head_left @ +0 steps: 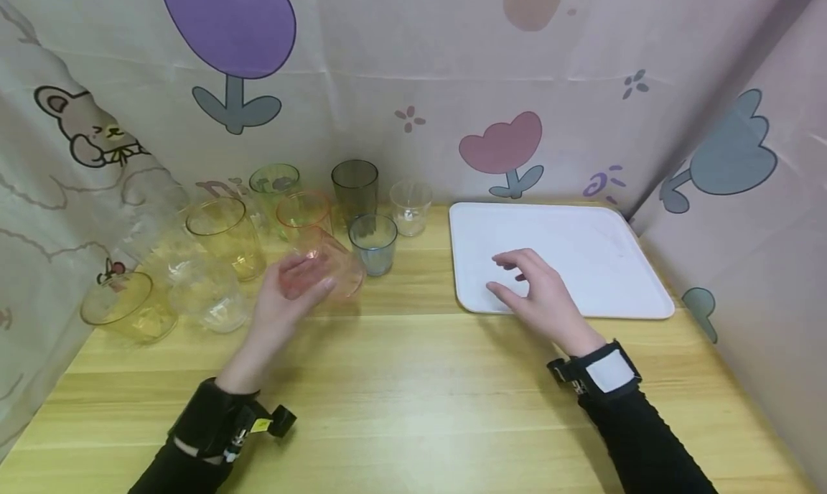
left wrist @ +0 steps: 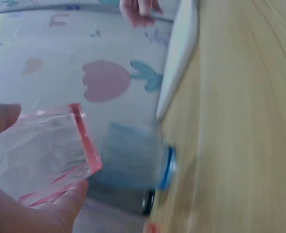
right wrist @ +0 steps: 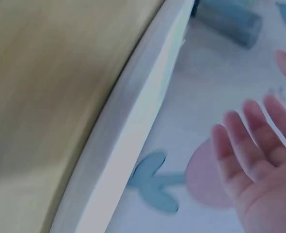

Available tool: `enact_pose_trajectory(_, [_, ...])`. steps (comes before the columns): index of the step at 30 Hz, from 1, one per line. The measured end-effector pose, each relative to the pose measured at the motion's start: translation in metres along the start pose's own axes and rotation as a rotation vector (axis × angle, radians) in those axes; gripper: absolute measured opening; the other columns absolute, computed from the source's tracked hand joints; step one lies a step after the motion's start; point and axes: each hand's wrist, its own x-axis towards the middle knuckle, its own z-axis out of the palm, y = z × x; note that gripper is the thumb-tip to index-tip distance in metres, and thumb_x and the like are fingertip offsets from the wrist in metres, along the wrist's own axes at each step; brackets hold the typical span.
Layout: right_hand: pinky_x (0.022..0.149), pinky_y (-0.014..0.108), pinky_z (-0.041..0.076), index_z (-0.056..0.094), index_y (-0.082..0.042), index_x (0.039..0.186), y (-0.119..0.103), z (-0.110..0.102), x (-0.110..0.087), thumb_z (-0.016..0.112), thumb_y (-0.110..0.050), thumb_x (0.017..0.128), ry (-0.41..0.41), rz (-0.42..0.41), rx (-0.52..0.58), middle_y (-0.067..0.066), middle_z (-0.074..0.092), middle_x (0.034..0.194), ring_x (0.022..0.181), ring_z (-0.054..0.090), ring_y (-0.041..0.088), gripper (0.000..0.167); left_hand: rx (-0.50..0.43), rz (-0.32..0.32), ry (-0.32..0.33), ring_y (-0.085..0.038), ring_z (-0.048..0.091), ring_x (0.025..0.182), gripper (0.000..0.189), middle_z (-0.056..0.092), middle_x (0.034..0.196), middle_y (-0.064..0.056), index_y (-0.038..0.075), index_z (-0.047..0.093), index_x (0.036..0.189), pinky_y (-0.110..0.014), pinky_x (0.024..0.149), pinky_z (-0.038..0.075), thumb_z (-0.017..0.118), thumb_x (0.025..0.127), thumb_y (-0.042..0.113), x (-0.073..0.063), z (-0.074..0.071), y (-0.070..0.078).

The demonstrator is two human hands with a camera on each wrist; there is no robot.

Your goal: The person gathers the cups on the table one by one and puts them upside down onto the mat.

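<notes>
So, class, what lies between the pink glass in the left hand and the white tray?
Between the pink glass and the white tray stands the blue-grey glass, with the small clear glass farther back; the head view shows both.

White tray (head_left: 601, 264): front-left part hidden behind the right hand (head_left: 543, 296); cut off by the upper and lower edges in the right wrist view.
Pink glass (head_left: 342, 268), left of the tray: partly covered by the left hand (head_left: 293, 282).
Orange-rimmed glass (head_left: 309, 215), left of the tray: lower part obscured by the pink glass.
Dark grey glass (head_left: 355, 189), left of the tray: base hidden behind the blue-grey glass (head_left: 375, 255), itself blurred in the left wrist view.
Clear glasses (head_left: 207, 293), farthest left of the tray: outlines merging, count undeterminable.
</notes>
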Motion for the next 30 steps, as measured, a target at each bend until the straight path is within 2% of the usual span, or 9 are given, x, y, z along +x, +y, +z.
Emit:
enact_pose_trajectory(3, [0.088, 0.042, 0.06, 0.063, -0.002, 0.129, -0.016, 0.01, 0.008, 0.082, -0.01, 0.087, 0.093, -0.054, 0.078, 0.012, 0.067, 0.123, 0.114, 0.064, 0.025, 0.047, -0.118, -0.006, 0.0, -0.013, 0.057, 0.127, 0.048, 0.058, 0.141, -0.005, 0.009, 0.043, 0.141, -0.012, 0.098, 0.052, 0.066, 0.099, 0.01, 0.003, 0.015, 0.004])
enact_pose_trajectory(6, [0.091, 0.034, 0.059, 0.06, 0.0, 0.133, -0.033, 0.021, 0.015, 0.084, -0.007, 0.084, 0.177, -0.121, 0.172, 0.013, 0.066, 0.127, 0.115, 0.064, 0.025, 0.055, -0.316, 0.009, -0.023, -0.007, 0.062, 0.113, 0.023, 0.064, 0.121, 0.006, 0.015, 0.053, 0.118, -0.018, 0.097, 0.055, 0.063, 0.1, 0.005, 0.007, 0.033, 0.008])
enact_pose_trajectory(8, [0.093, 0.031, 0.058, 0.058, 0.002, 0.137, -0.043, 0.028, 0.02, 0.086, -0.005, 0.081, 0.22, -0.179, 0.224, 0.015, 0.065, 0.13, 0.116, 0.063, 0.027, 0.063, -0.464, -0.007, -0.053, -0.007, 0.065, 0.109, 0.019, 0.066, 0.115, 0.009, 0.018, 0.054, 0.112, -0.021, 0.097, 0.056, 0.06, 0.1, 0.004, 0.008, 0.044, 0.009])
enact_pose_trajectory(11, [0.098, 0.034, 0.057, 0.053, 0.002, 0.142, -0.058, 0.037, 0.026, 0.087, -0.009, 0.078, 0.251, -0.255, 0.281, 0.017, 0.062, 0.135, 0.121, 0.061, 0.029, 0.073, -0.594, -0.033, -0.112, -0.009, 0.065, 0.111, 0.023, 0.067, 0.12, 0.007, 0.017, 0.056, 0.123, -0.024, 0.102, 0.056, 0.061, 0.102, 0.01, 0.009, 0.059, 0.01])
enact_pose_trajectory(13, [0.101, 0.037, 0.056, 0.05, 0.001, 0.145, -0.066, 0.042, 0.03, 0.089, -0.014, 0.077, 0.256, -0.296, 0.304, 0.018, 0.059, 0.139, 0.125, 0.059, 0.03, 0.08, -0.653, -0.062, -0.152, -0.01, 0.065, 0.114, 0.035, 0.066, 0.124, 0.006, 0.016, 0.053, 0.135, -0.027, 0.106, 0.054, 0.063, 0.102, 0.017, 0.009, 0.067, 0.01])
enact_pose_trajectory(16, [0.105, 0.039, 0.055, 0.048, 0.001, 0.148, -0.075, 0.049, 0.033, 0.092, -0.018, 0.074, 0.258, -0.344, 0.324, 0.019, 0.055, 0.146, 0.133, 0.054, 0.032, 0.088, -0.707, -0.097, -0.195, -0.012, 0.066, 0.113, 0.043, 0.069, 0.124, 0.005, 0.015, 0.052, 0.138, -0.029, 0.107, 0.053, 0.068, 0.099, 0.025, 0.01, 0.079, 0.01])
enact_pose_trajectory(22, [0.12, 0.036, 0.044, 0.049, 0.003, 0.144, -0.082, 0.06, 0.037, 0.095, -0.008, 0.067, 0.272, -0.414, 0.295, 0.022, 0.052, 0.148, 0.138, 0.051, 0.035, 0.09, -0.751, -0.148, -0.251, -0.01, 0.069, 0.098, 0.026, 0.074, 0.108, 0.006, 0.016, 0.06, 0.12, -0.022, 0.091, 0.057, 0.068, 0.1, 0.029, 0.013, 0.097, 0.011])
enact_pose_trajectory(24, [0.123, 0.035, 0.04, 0.051, 0.003, 0.142, -0.082, 0.063, 0.037, 0.095, -0.006, 0.068, 0.283, -0.42, 0.273, 0.022, 0.052, 0.147, 0.137, 0.051, 0.036, 0.087, -0.765, -0.159, -0.261, -0.009, 0.068, 0.094, 0.028, 0.073, 0.106, 0.005, 0.014, 0.059, 0.118, -0.02, 0.087, 0.057, 0.069, 0.098, 0.031, 0.014, 0.1, 0.011])
enact_pose_trajectory(30, [0.121, 0.03, 0.042, 0.055, 0.002, 0.139, -0.078, 0.067, 0.037, 0.094, -0.004, 0.07, 0.311, -0.395, 0.252, 0.022, 0.054, 0.144, 0.135, 0.053, 0.035, 0.08, -0.779, -0.193, -0.271, -0.007, 0.066, 0.091, 0.033, 0.068, 0.108, 0.003, 0.015, 0.052, 0.12, -0.018, 0.085, 0.058, 0.07, 0.098, 0.032, 0.018, 0.107, 0.009])
